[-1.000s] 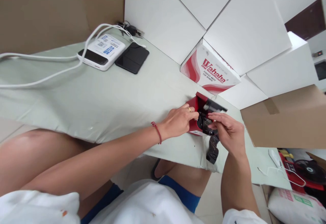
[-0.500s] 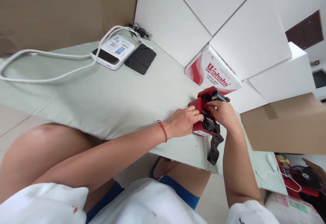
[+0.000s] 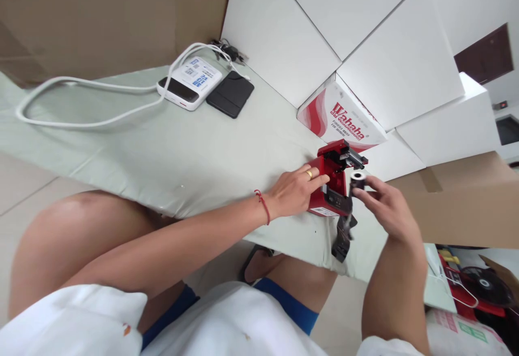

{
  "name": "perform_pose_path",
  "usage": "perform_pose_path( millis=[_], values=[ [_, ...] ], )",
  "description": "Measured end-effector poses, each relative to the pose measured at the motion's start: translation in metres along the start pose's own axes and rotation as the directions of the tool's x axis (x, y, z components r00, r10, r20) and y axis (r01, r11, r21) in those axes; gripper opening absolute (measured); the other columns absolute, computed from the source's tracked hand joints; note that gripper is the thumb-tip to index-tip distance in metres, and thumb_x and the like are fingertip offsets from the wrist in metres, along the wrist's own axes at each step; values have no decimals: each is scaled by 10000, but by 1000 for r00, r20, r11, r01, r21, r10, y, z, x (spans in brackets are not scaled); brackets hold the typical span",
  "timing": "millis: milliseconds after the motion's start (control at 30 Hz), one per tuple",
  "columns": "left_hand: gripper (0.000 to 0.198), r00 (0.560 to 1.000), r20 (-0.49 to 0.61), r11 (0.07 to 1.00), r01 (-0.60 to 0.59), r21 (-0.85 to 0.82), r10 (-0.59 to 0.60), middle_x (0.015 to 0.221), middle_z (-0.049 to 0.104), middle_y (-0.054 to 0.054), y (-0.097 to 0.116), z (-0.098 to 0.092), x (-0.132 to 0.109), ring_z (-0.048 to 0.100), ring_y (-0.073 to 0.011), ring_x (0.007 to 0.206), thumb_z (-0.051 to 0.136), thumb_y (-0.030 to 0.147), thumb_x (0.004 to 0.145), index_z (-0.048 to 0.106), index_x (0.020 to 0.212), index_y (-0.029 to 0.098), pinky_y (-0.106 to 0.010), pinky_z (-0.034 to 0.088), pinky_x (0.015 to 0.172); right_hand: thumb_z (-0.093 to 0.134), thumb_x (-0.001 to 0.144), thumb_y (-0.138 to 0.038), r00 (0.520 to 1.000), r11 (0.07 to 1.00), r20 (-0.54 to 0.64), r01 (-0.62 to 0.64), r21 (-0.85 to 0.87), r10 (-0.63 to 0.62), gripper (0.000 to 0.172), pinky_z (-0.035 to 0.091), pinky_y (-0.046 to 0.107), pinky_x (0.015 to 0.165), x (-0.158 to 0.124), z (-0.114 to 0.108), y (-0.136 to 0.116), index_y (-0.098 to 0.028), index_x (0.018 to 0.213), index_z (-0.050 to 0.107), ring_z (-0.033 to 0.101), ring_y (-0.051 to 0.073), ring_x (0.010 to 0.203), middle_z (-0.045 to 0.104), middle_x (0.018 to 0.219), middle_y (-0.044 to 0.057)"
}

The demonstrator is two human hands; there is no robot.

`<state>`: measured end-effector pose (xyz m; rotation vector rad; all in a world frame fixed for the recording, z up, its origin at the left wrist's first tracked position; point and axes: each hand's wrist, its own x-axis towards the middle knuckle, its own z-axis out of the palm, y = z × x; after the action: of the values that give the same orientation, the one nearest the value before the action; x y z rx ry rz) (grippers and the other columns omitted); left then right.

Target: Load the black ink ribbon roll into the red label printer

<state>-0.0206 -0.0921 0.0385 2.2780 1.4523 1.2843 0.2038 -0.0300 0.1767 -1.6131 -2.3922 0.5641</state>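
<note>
A small red printer with its hinged lid raised sits on the cloth-covered table; its red inner compartment shows. My left hand grips the printer's near left wall, fingers hooked over the rim. Just right of the printer, my right hand pinches a small dark roll with a white core, between thumb and fingers, clear of the compartment. A dark, wavy strip hangs below the printer's front, over the table edge; whether it joins the roll is hard to tell.
On the pale green table lie a white power bank with a cable, a black flat case and keys. White boxes, a Wahaha carton and a brown carton stand behind and to the right.
My right hand has come out of the printer and moved right with the dark roll. The compartment now shows its red inside. My left hand stays on the printer.
</note>
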Motion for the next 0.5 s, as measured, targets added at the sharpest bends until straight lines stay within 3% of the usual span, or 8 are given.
perform_pose_path(
  millis=[133, 300, 400, 500],
  values=[
    [395, 991, -120, 998, 45, -48, -51, 1157, 650, -116, -1, 4, 0, 596, -242, 1130, 473, 19, 850, 647, 1180, 149, -342, 587, 847, 725, 856, -537, 992, 967, -27, -118, 226, 127, 447, 375, 266, 521, -36, -23, 30, -207, 1156, 723, 465, 116, 559, 683, 784, 12],
    [403, 990, -119, 994, -79, -69, 71, 1294, 670, -105, 0, 9, -3, 623, -224, 1156, 473, 16, 850, 655, 1186, 144, -355, 580, 964, 746, 835, -534, 964, 962, 214, -197, 188, 156, 380, 472, 277, 638, -35, 12, 63, -178, 960, 712, 593, 166, 720, 717, 836, 34],
    [421, 990, -70, 991, -124, -44, 121, 1316, 684, -97, -1, 10, -6, 641, -219, 1119, 472, 9, 849, 656, 1201, 148, -358, 586, 953, 720, 840, -543, 960, 963, 236, -198, 180, 154, 423, 486, 287, 645, -34, 34, 69, -173, 1047, 715, 602, 174, 725, 725, 846, 32],
    [440, 991, -65, 993, -118, -30, 116, 1323, 686, -90, -2, 10, -7, 641, -217, 1113, 472, 2, 840, 661, 1205, 159, -358, 594, 933, 680, 858, -545, 956, 969, 242, -203, 144, 164, 530, 485, 295, 612, -37, 36, 75, -162, 1224, 702, 588, 175, 676, 709, 787, 24]
  ],
)
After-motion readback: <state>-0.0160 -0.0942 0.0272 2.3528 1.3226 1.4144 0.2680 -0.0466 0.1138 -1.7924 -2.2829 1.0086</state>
